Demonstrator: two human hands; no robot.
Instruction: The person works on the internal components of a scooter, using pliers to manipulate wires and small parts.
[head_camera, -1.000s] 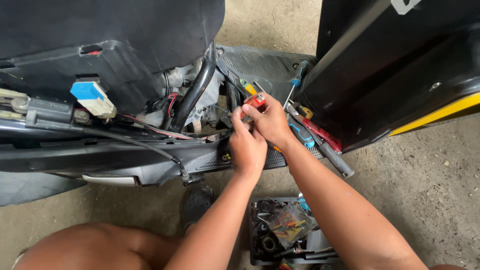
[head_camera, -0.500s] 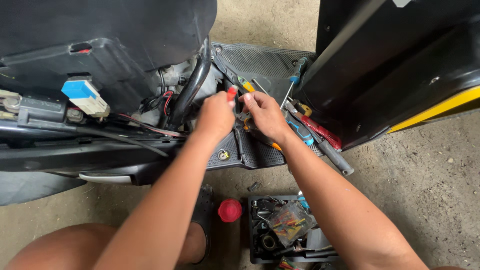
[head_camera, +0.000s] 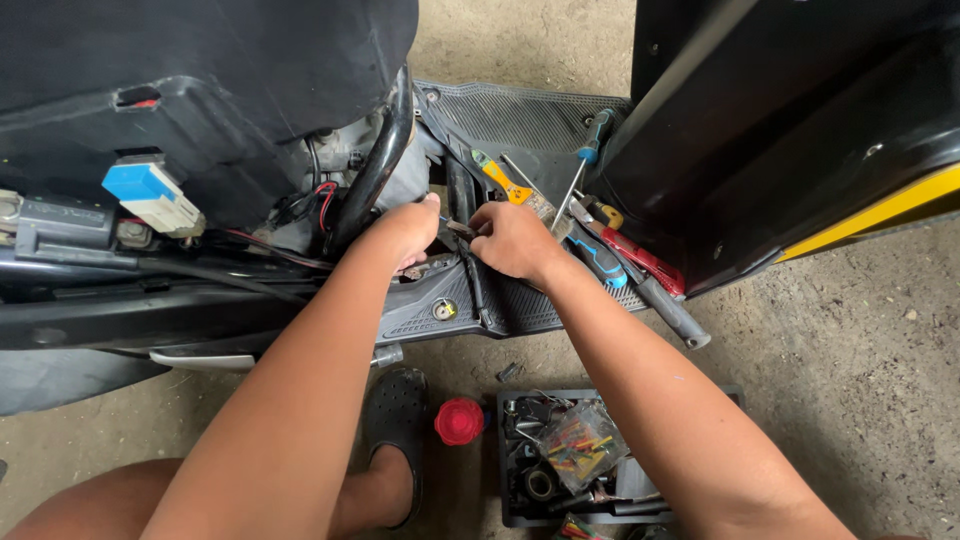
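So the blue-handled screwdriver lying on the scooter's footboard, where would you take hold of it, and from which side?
Grip the blue-handled screwdriver by its handle at the far end, coming down from above. The handle lies exposed on the ribbed footboard, while the thin shaft runs down toward the right hand and the crowded pile of tools, where there looks to be less room.

Left hand (head_camera: 405, 232): we moved it left, off our right hand (head_camera: 515, 240).
Red piece (held up earlier): out of sight.
Red cap (head_camera: 459, 421): uncovered on floor.
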